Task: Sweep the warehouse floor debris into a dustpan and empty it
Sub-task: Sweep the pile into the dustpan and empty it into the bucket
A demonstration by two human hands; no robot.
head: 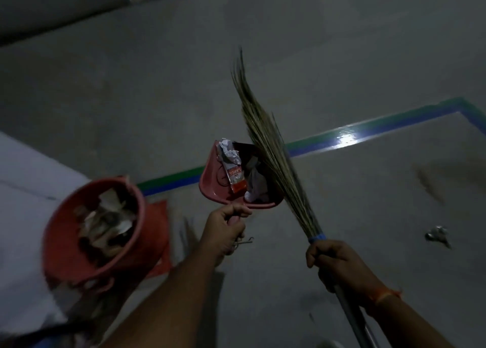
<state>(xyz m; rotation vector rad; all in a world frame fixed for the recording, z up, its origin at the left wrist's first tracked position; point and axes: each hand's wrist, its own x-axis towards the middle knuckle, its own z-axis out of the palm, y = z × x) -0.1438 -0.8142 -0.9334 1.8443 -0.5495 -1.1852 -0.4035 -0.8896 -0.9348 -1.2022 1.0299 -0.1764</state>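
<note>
Between the dustpan (223,187) and the red bin (105,229) at lower left lies a narrow strip of bare floor (131,84), and the left hand (227,232) gripping the dustpan handle sits just beside the bin's rim, so passage there is tight. On the dustpan's right edge the broom (273,158) bristles lie across it (touching or only overlapping, the dim view does not tell), blocking that side, with the right hand (339,263) on the broom handle below. Beyond the green-and-blue floor line (394,121) and to the far right the floor is open, save a small crumpled scrap (438,236).
</note>
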